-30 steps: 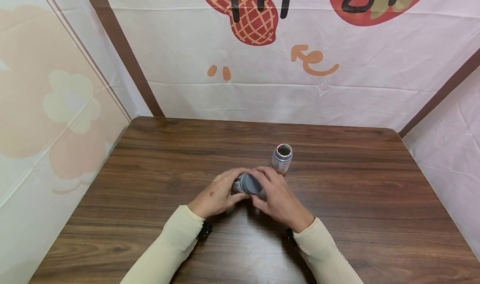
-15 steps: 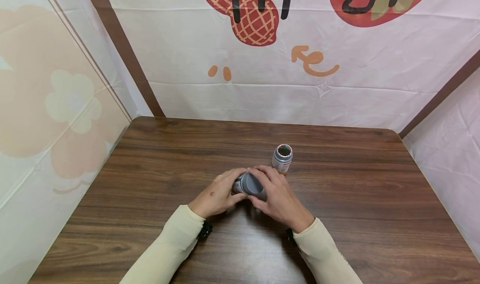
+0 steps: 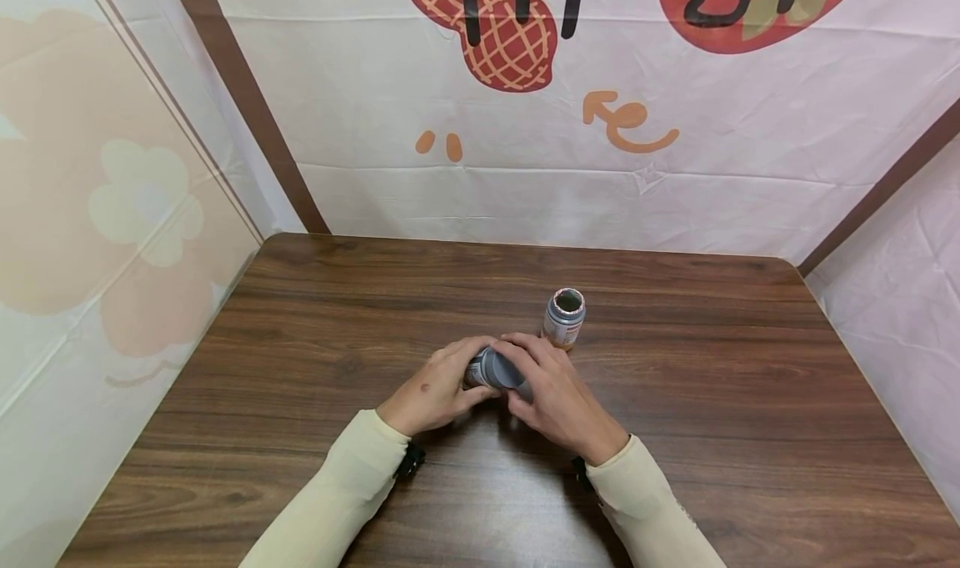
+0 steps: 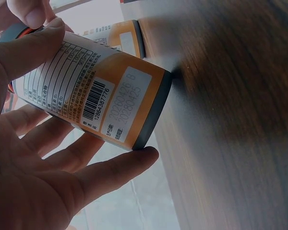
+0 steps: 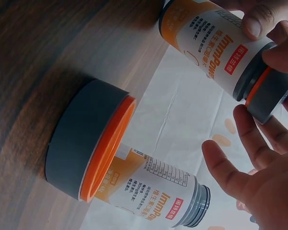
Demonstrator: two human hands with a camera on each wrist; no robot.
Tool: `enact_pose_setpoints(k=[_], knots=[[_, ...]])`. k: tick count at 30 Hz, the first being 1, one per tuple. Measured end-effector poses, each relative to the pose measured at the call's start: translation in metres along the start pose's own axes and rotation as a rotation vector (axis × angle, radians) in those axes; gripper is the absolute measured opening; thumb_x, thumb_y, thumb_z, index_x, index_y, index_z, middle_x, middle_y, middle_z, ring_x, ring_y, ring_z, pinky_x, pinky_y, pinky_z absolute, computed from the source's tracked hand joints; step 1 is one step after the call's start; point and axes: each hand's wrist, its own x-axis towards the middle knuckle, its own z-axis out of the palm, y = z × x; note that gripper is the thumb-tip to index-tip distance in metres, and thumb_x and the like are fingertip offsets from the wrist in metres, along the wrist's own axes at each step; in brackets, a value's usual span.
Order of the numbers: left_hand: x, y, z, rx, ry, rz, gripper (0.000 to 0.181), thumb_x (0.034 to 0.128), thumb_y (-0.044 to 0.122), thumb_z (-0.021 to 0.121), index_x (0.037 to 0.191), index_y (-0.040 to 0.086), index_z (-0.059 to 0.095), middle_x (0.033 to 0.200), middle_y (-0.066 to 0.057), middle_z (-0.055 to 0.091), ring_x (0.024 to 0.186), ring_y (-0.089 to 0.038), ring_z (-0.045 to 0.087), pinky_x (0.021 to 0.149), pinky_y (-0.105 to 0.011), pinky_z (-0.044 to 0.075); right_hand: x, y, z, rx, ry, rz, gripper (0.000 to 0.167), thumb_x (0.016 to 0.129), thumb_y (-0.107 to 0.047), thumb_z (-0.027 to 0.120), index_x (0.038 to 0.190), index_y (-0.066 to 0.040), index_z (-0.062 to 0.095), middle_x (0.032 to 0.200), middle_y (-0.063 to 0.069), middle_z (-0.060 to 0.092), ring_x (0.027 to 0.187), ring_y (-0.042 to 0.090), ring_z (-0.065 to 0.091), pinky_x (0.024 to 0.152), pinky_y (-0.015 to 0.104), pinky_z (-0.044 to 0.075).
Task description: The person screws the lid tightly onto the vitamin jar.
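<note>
A pale printed backdrop (image 3: 525,193) is set behind the wood-grain tabletop (image 3: 337,301). The held bottle (image 4: 86,86) is located between the two hands, tilted, its base close to the tabletop; contact not established. Its body is gripped by the left hand (image 3: 438,389), thumb laid across one side and fingers spread along the other. The dark cap (image 5: 276,91) on its top is grasped by the right hand (image 3: 555,393), thumb and bent fingers set around it, forefinger standing off. Change over the last half second: the right fingers and thumb have been shifted slightly around the cap, while the left grip is unaltered. This is read as a fresh hold for turning; cap tightness cannot be told. The uncapped bottle (image 3: 563,322) is found upright just beyond the right hand; near it a loose cap (image 5: 81,139) is laid orange side up.
</note>
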Motion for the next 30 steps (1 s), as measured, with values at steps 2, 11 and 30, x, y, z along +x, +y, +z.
enact_pose_setpoints(k=[2,11,30], knots=[[-0.0001,0.0002,-0.0001,0.001,-0.001,-0.007,0.054,0.0858,0.018,0.081,0.132,0.009,0.054,0.128,-0.01,0.061,0.114,-0.024,0.06,0.095,-0.043,0.05,0.0001,0.0002,0.0004,0.003,0.003,0.003,0.07,0.073,-0.005,0.08,0.139,-0.01,0.055,0.13,0.013,0.056,0.113,0.029,0.057,0.094,0.05,0.046],[-0.0002,0.0007,-0.0005,-0.01,-0.002,-0.005,0.056,0.0855,0.016,0.081,0.133,0.008,0.054,0.128,-0.009,0.061,0.114,-0.023,0.061,0.095,-0.042,0.05,-0.0007,-0.0002,0.001,-0.004,0.006,0.026,0.063,0.077,-0.01,0.081,0.135,-0.008,0.056,0.126,0.013,0.057,0.11,0.028,0.058,0.091,0.05,0.048],[-0.0002,0.0004,-0.0007,-0.029,0.002,-0.003,0.059,0.0846,0.012,0.082,0.135,0.007,0.053,0.13,-0.011,0.061,0.116,-0.025,0.06,0.095,-0.042,0.051,0.0004,-0.0016,0.0025,-0.009,0.025,0.073,0.065,0.08,-0.02,0.085,0.136,-0.006,0.055,0.12,0.012,0.058,0.103,0.027,0.059,0.085,0.044,0.051]])
